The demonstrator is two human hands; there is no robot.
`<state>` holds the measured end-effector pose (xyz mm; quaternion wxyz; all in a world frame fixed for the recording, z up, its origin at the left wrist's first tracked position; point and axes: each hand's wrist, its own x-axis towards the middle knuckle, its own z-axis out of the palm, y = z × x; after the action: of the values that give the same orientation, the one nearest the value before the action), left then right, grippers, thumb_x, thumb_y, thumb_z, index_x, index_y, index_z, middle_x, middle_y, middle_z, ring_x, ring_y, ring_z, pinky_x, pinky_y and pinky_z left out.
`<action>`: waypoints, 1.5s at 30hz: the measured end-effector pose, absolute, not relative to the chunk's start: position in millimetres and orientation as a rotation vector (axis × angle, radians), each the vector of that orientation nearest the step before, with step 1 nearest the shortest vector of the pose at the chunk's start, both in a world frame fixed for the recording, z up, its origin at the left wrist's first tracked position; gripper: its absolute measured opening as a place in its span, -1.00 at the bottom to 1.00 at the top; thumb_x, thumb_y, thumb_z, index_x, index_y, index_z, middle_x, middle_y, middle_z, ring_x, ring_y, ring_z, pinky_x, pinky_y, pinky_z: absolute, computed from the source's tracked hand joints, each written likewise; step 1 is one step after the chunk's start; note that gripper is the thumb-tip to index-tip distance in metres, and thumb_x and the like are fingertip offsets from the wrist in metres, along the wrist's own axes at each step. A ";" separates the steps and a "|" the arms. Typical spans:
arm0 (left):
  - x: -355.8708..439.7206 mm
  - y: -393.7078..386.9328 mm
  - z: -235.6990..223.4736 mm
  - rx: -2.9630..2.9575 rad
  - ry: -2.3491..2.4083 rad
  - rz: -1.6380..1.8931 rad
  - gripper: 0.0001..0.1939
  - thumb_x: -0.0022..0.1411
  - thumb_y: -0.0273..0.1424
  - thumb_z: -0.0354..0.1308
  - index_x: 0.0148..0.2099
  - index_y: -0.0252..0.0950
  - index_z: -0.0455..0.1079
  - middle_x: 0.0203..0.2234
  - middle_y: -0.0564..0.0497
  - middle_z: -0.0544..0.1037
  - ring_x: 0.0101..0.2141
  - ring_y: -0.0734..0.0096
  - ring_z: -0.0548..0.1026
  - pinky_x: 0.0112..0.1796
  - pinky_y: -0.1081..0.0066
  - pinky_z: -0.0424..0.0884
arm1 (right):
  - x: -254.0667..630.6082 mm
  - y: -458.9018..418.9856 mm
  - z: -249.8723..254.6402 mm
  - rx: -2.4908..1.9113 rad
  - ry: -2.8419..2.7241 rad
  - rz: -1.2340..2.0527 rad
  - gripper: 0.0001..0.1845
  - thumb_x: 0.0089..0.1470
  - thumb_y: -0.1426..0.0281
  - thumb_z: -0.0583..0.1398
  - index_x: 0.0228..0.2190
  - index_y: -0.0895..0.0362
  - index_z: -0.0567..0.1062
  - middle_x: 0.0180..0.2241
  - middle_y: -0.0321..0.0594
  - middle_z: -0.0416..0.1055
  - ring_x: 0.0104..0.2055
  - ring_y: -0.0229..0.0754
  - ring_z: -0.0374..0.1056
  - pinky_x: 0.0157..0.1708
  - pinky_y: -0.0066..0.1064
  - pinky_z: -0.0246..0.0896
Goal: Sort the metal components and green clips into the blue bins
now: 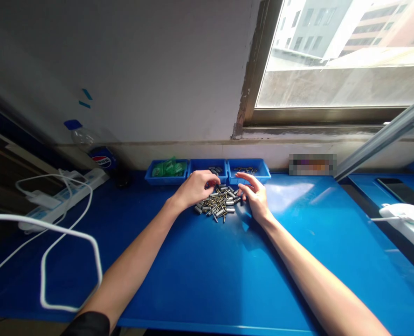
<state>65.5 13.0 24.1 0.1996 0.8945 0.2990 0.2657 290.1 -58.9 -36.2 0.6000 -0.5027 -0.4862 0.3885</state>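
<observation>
"Where are the metal parts?"

"The pile of silver cylinders and brass-coloured pins (217,204) lies between the two hands, spilling a little nearer to the wearer, on the blue tabletop (200,280)."

"And the left hand (198,185)?"

"Its fingers curl inward over the pile's far left edge. I can't tell whether they pinch a part; the tips are too small and shaded."

"The right hand (255,196)?"

"At the pile's right edge, index finger and thumb spread, with a gap showing between them."

"What stands beyond the hands?"

"Three blue bins in a row. The left bin (167,180), beyond the left wrist, holds green, plastic-looking material. The middle bin (223,178), just past the left fingers, has small metal cylinders; the right bin (266,179), just past the right fingers, thin pins."

"Anything further left?"

"A Pepsi bottle (102,158), well apart from the left hand."
</observation>
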 end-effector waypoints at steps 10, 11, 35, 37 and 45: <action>62.2 9.4 32.2 2.202 0.912 0.775 -0.86 0.23 -0.32 0.38 -0.31 -0.28 0.62 -0.41 0.00 0.70 -0.41 0.34 0.65 -0.33 0.43 0.54 | 290.9 -59.4 -36.5 -1.208 -1.131 0.943 -0.56 0.14 0.17 0.30 0.05 -0.01 0.57 -0.20 -0.21 0.62 -0.42 -0.17 0.39 -0.45 -0.31 0.26; 63.0 9.6 30.9 2.188 0.927 0.789 -0.83 0.24 -0.28 0.38 -0.32 -0.28 0.62 -0.43 0.00 0.70 -0.42 0.34 0.64 -0.36 0.44 0.53 | 290.4 -59.7 -35.5 -1.209 -1.131 0.944 -0.56 0.14 0.17 0.31 0.04 -0.01 0.57 -0.16 -0.20 0.63 -0.42 -0.17 0.39 -0.46 -0.31 0.25; 82.5 5.9 4.6 1.682 0.820 0.857 -0.77 0.10 -0.30 0.49 -0.31 -0.35 0.60 -0.31 -0.11 0.73 -0.27 0.24 0.71 -0.15 0.30 0.66 | 285.4 -61.0 -32.7 -1.172 -1.171 1.089 -0.64 -0.02 0.09 0.47 -0.24 0.03 0.73 -0.37 -0.20 0.66 -0.50 -0.17 0.40 -0.49 -0.27 0.34; 84.7 4.0 4.8 1.687 0.803 0.835 -0.79 0.12 -0.31 0.48 -0.31 -0.35 0.60 -0.29 -0.12 0.73 -0.26 0.25 0.71 -0.15 0.31 0.65 | 286.6 -62.0 -32.2 -1.164 -1.176 1.092 -0.67 -0.02 0.10 0.46 -0.26 0.03 0.74 -0.40 -0.22 0.64 -0.51 -0.18 0.38 -0.49 -0.27 0.34; 71.3 18.0 3.9 2.153 0.922 0.726 -0.92 0.25 -0.44 0.32 -0.21 -0.28 0.63 -0.28 -0.02 0.73 -0.29 0.30 0.69 -0.17 0.38 0.61 | 291.7 -62.9 -30.9 -1.203 -1.008 1.002 -0.56 0.01 0.10 0.45 -0.10 0.04 0.70 -0.12 -0.09 0.68 -0.43 -0.14 0.46 -0.40 -0.22 0.43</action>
<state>71.3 18.0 3.9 0.3380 0.8263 0.3540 0.2788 291.7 -62.9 -30.9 0.5971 -0.5184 -0.4342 0.4315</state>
